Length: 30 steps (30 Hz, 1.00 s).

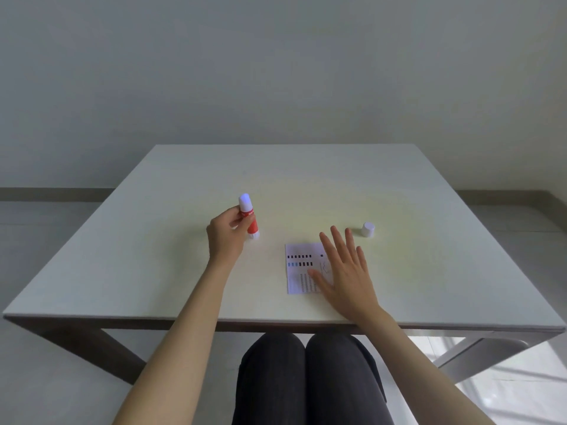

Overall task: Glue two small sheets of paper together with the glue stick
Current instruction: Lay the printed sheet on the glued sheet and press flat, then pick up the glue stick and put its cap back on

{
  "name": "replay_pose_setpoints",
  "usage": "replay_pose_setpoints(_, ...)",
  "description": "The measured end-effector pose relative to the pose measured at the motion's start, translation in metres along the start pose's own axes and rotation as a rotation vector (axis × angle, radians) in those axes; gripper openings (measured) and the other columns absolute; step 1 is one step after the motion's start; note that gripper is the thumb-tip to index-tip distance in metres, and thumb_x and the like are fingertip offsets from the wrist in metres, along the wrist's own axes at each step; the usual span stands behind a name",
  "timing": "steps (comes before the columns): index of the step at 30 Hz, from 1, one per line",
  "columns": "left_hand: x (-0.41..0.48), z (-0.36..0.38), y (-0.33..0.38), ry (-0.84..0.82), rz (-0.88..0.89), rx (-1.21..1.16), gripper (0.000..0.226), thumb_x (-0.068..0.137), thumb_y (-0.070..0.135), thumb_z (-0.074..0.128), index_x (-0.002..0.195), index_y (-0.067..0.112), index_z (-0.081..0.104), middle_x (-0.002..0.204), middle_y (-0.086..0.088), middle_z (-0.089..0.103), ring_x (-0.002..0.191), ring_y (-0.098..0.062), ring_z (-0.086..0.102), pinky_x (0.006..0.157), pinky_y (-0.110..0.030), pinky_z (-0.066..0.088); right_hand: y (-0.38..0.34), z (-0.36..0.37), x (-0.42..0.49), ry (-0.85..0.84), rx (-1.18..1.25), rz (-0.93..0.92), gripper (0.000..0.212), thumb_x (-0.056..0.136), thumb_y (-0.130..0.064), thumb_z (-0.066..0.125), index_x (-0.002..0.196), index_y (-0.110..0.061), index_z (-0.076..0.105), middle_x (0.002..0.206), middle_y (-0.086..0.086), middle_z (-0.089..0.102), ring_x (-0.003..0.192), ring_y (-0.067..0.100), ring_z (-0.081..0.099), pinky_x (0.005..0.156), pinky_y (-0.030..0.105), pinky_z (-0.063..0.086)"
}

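Note:
A red and white glue stick point(249, 216) stands upright on the table, uncapped, with its pale glue tip showing. My left hand point(225, 237) grips its body from the left. Its white cap point(368, 230) stands apart at the right. A small printed sheet of paper point(302, 268) with black and blue bars lies flat near the table's front middle. My right hand point(345, 271) rests flat on the sheet's right part, fingers spread, and covers that side. Whether a second sheet lies beneath it is hidden.
The white table point(306, 185) is square, with its front edge just above my knees. A plain wall stands behind it, and the floor shows at both sides. My legs in dark trousers point(306, 378) are under the front edge.

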<state>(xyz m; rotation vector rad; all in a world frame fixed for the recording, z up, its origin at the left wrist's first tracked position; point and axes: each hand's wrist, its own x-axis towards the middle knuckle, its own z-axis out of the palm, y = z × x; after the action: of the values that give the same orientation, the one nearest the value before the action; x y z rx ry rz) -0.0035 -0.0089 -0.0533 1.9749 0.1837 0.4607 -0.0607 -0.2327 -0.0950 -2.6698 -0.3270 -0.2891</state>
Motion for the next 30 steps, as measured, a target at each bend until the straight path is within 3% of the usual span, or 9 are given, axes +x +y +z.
replay_pose_setpoints(3, -0.007, 0.004, 0.011, -0.112, -0.004, -0.177, 0.012, 0.084, 0.022, 0.063, 0.075, 0.017, 0.068, 0.069, 0.016, 0.070, 0.067, 0.008, 0.059, 0.063, -0.004, 0.040, -0.012, -0.008, 0.001, 0.195, 0.193, 0.008, 0.047, 0.092, -0.029, 0.053, 0.137, -0.017, 0.043, 0.150, 0.006, 0.037, 0.142, 0.025, 0.026, 0.113, 0.041, 0.026)
replay_pose_setpoints(6, -0.017, 0.010, 0.030, -0.246, -0.013, -0.432, 0.010, 0.087, 0.017, 0.061, 0.088, 0.023, 0.069, 0.093, 0.005, 0.074, 0.094, -0.009, 0.069, 0.086, -0.016, 0.050, -0.038, -0.016, 0.009, 0.297, 0.624, 0.157, 0.028, 0.093, -0.028, 0.051, 0.119, -0.019, 0.059, 0.116, 0.001, 0.066, 0.096, 0.015, 0.064, 0.083, 0.025, 0.049)
replay_pose_setpoints(8, -0.024, 0.014, 0.042, -0.312, -0.020, -0.577, 0.013, 0.091, 0.013, 0.057, 0.096, 0.020, 0.067, 0.097, -0.001, 0.074, 0.100, -0.019, 0.069, 0.091, -0.026, 0.053, -0.053, -0.024, 0.019, 0.100, 1.059, 0.402, 0.036, 0.096, -0.038, 0.041, 0.114, -0.015, 0.062, 0.085, 0.001, 0.072, 0.061, 0.013, 0.063, 0.059, 0.019, 0.049)
replay_pose_setpoints(11, -0.031, 0.017, 0.050, -0.377, -0.021, -0.663, 0.016, 0.094, 0.009, 0.051, 0.102, 0.013, 0.065, 0.099, -0.002, 0.073, 0.098, -0.020, 0.070, 0.087, -0.026, 0.054, -0.060, -0.033, 0.027, -0.293, 1.565, 0.650, 0.056, 0.097, -0.048, 0.033, 0.098, -0.003, 0.066, 0.057, 0.007, 0.065, 0.045, 0.018, 0.051, 0.047, 0.023, 0.044)
replay_pose_setpoints(17, -0.039, 0.017, 0.057, -0.393, -0.013, -0.687, 0.016, 0.093, 0.007, 0.052, 0.096, 0.012, 0.067, 0.091, -0.001, 0.075, 0.088, -0.019, 0.072, 0.077, -0.022, 0.055, -0.056, -0.034, 0.020, -0.280, 1.806, 0.506, 0.028, 0.084, -0.028, 0.059, 0.089, -0.001, 0.064, 0.065, 0.008, 0.069, 0.055, 0.015, 0.063, 0.057, 0.021, 0.055)
replay_pose_setpoints(19, -0.040, 0.019, 0.060, -0.372, -0.008, -0.677, 0.015, 0.091, 0.007, 0.054, 0.092, 0.013, 0.068, 0.087, 0.001, 0.076, 0.086, -0.020, 0.072, 0.078, -0.022, 0.055, -0.058, -0.028, 0.018, -0.074, 1.693, 0.411, 0.020, 0.077, -0.019, 0.069, 0.086, -0.003, 0.060, 0.075, 0.013, 0.070, 0.063, 0.019, 0.068, 0.063, 0.024, 0.056)
replay_pose_setpoints(24, -0.044, 0.020, 0.062, -0.345, -0.021, -0.704, 0.013, 0.090, 0.012, 0.058, 0.093, 0.016, 0.070, 0.090, 0.001, 0.077, 0.091, -0.023, 0.072, 0.083, -0.024, 0.055, -0.062, -0.018, 0.014, 0.415, 0.560, 0.107, 0.031, 0.079, -0.020, 0.071, 0.083, -0.027, 0.041, 0.082, -0.011, 0.058, 0.071, 0.009, 0.052, 0.059, 0.016, 0.037)
replay_pose_setpoints(26, -0.045, 0.018, 0.062, -0.341, -0.011, -0.704, 0.014, 0.089, 0.012, 0.058, 0.092, 0.018, 0.071, 0.091, 0.001, 0.077, 0.091, -0.021, 0.072, 0.081, -0.022, 0.054, -0.062, -0.023, 0.015, 0.302, 0.760, 0.184, 0.030, 0.080, -0.035, 0.068, 0.097, -0.024, 0.045, 0.080, -0.012, 0.060, 0.066, 0.002, 0.055, 0.060, 0.018, 0.040)
replay_pose_setpoints(30, -0.045, 0.015, 0.063, -0.350, -0.008, -0.661, 0.014, 0.090, 0.016, 0.058, 0.088, 0.020, 0.071, 0.090, 0.002, 0.077, 0.091, -0.022, 0.072, 0.080, -0.023, 0.055, -0.059, -0.043, 0.020, -0.382, 1.720, 0.510, 0.057, 0.097, -0.047, 0.031, 0.102, 0.000, 0.062, 0.066, 0.008, 0.070, 0.051, 0.016, 0.060, 0.054, 0.025, 0.051)
